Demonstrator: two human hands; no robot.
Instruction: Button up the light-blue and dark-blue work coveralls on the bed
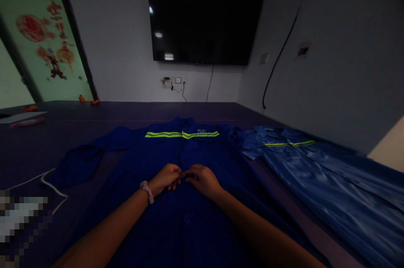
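Pinched the front seam of the dark blue jacket (164, 150) at frame centre with left hand (167, 177) and right hand (202, 180), fingertips closed on cloth, possibly risking bunching through uneven pull.

Single head-worn view, set above the near edge of the worktop (132, 112), facing forward and down, centred closely on the dark blue jacket (164, 150); far edge and wall-mounted screen (205, 22) lie beyond.

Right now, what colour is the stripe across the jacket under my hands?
Fluorescent yellow-green stripe on the dark blue jacket; head view.
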